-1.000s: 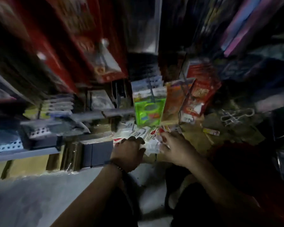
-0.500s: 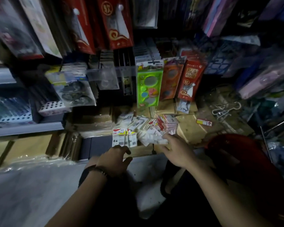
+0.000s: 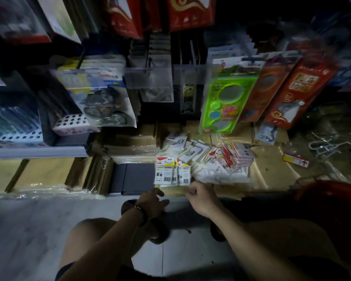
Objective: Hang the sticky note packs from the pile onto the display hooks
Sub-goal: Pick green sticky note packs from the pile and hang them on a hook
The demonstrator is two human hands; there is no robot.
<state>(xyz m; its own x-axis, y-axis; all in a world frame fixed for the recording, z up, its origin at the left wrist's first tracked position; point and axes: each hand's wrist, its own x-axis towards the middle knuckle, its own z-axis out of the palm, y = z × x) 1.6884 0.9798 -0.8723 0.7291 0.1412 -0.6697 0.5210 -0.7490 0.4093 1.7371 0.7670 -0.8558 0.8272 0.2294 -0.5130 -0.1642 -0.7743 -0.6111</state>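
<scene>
Our left hand (image 3: 152,201) hangs slack with fingers spread, holding nothing, just off the front edge of the low, brown cardboard-covered shelf (image 3: 272,171). Our right hand (image 3: 201,197) curls at the near rim of the pile of small white-and-red sticky note packs in clear wrap (image 3: 211,159), which lies at the shelf's front. We cannot tell whether it pinches one. A lime-green plastic card (image 3: 227,102) hangs above.

**Low shelf: contents**

I log the low shelf (image 3: 118,194) as bedded with wrapped brown paper stacks (image 3: 130,142). On these lie the heaped sticky note packs (image 3: 203,161), a small yellow-and-red box (image 3: 295,160) and wire clips (image 3: 332,142). Dark folders (image 3: 134,175) sit left of the packs.
</scene>
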